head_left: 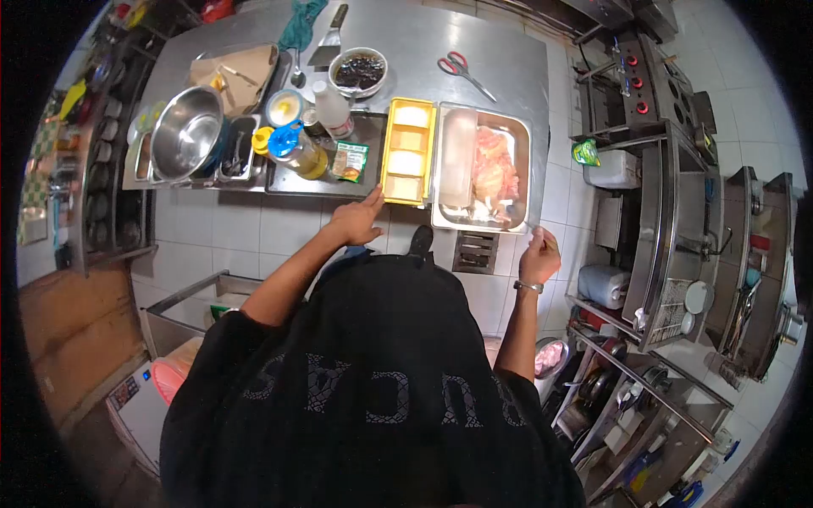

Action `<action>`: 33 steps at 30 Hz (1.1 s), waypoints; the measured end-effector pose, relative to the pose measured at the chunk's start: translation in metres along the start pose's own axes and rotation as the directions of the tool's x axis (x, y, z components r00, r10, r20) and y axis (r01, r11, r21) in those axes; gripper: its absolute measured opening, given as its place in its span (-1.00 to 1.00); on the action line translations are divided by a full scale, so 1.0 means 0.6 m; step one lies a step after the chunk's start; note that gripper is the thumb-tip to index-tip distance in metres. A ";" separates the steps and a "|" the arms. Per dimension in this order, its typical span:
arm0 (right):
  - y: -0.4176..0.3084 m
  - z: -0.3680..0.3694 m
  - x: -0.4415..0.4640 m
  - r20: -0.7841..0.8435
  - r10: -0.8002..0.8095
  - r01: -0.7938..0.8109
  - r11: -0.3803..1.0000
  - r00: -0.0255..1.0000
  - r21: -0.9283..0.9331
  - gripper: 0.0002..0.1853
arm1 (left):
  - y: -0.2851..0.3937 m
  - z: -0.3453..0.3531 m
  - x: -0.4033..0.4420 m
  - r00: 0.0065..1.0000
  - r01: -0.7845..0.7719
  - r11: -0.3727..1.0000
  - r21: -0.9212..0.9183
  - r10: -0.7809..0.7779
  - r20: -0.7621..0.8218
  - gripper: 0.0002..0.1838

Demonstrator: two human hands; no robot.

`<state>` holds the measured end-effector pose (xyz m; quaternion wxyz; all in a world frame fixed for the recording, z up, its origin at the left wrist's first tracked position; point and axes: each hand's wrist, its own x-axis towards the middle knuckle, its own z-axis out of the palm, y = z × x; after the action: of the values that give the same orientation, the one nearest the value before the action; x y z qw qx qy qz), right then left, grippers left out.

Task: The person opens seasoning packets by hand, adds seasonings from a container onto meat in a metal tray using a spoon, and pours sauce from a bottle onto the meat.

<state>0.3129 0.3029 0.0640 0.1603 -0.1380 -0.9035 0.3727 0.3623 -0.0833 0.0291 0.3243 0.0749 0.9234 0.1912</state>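
Observation:
My left hand [359,220] reaches to the near left corner of a yellow container [381,190] with several compartments of pale contents. Its fingers are stretched out, with the fingertips at the container's side. My right hand [540,256], a bracelet on its wrist, is closed with bent fingers beside the near right corner of a steel pan [479,224]. Whatever those fingers hold, if anything, is too small to make out. Raw pink meat [494,173] lies in the pan. A pale, translucent slab or lid [459,159] covers the pan's left side.
Scissors [461,69] with red handles lie behind the pan. A bowl of dark liquid [358,71], a spatula [330,38], bottles [334,110], a green sachet [349,161] and a steel bowl [188,133] stand to the left. At right is a stove [641,80].

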 end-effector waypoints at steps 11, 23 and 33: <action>-0.103 0.191 0.054 0.139 0.003 -0.073 0.860 0.990 0.505 -0.70 | 0.009 -0.009 -0.010 0.999 -0.003 1.000 -0.018 0.002 -0.039 -0.14; -0.152 0.432 0.073 0.289 -0.110 -0.035 0.891 0.951 0.452 -0.74 | 0.031 -0.007 -0.013 0.993 0.117 0.993 0.010 -0.117 -0.007 -0.09; -0.144 0.467 0.075 0.336 -0.036 -0.105 0.913 0.941 0.394 -0.71 | 0.038 -0.013 -0.011 0.991 0.132 0.991 0.023 -0.132 0.018 -0.09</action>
<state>0.1509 0.0840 -0.0536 0.0224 -0.0522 -0.8175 0.5731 0.3626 -0.0667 0.0473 0.3442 0.0191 0.9252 0.1586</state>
